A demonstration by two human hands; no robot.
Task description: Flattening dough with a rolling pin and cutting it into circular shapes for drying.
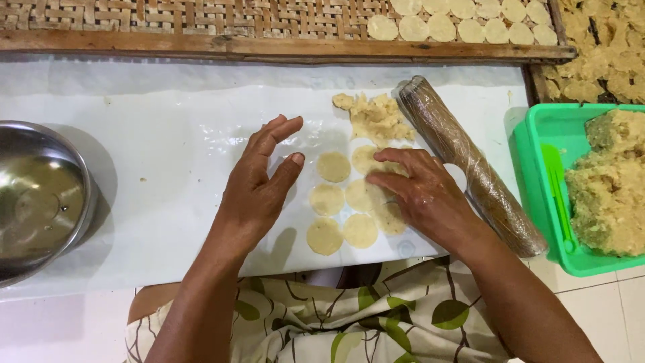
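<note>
Several flat round dough discs (334,167) lie on a white plastic sheet (168,168). My right hand (420,195) rests flat over the right side of the discs, fingertips touching one of them. My left hand (259,181) hovers open just left of the discs, fingers spread, holding nothing. A ragged lump of yellowish dough scraps (377,117) sits behind the discs. A rolling pin wrapped in clear film (463,161) lies diagonally to the right of my right hand.
A steel bowl (37,198) sits at the left edge. A green plastic tub (537,175) with dough and a green scraper stands at the right. A woven bamboo tray (201,20) at the back holds rows of discs (463,20).
</note>
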